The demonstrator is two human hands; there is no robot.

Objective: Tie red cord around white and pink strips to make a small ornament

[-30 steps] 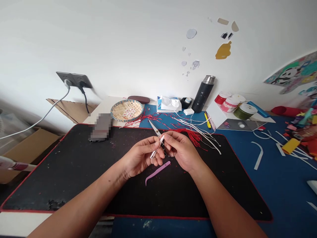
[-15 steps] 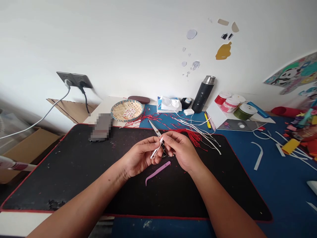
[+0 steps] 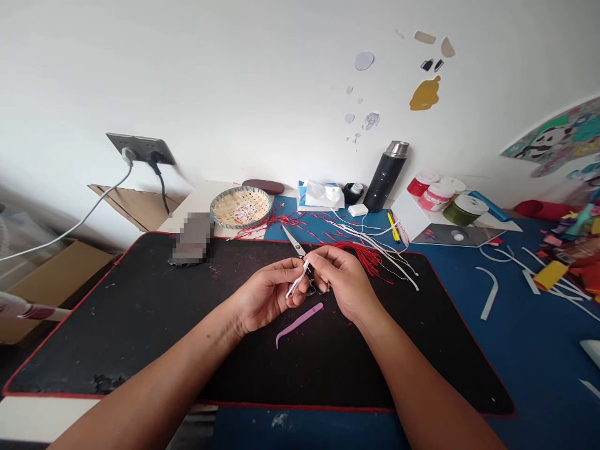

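Note:
Over the black desk mat (image 3: pixel 117 325), my left hand (image 3: pixel 265 294) and my right hand (image 3: pixel 344 278) meet, fingers pinched together. Both grip a thin white paper strip (image 3: pixel 298 280) that runs slanted between the fingertips. A pair of scissors (image 3: pixel 294 242) lies on the mat just behind the hands, blades pointing up-left, its handles hidden by my fingers. Purple tweezers (image 3: pixel 300 322) lie on the mat just in front of the hands. Red paper strips (image 3: pixel 360 253) and white strips (image 3: pixel 389 256) are scattered behind my right hand.
At the back stand a woven basket (image 3: pixel 240 208), a tissue pack (image 3: pixel 320 195), a black flask (image 3: pixel 385 176) and several tape rolls and jars (image 3: pixel 440 195). Coloured paper scraps (image 3: pixel 567 250) litter the blue surface at right. A blurred dark object (image 3: pixel 192 239) sits on the mat's far left.
Both hands stay together on the white strip with only small finger shifts. The view has tilted slightly.

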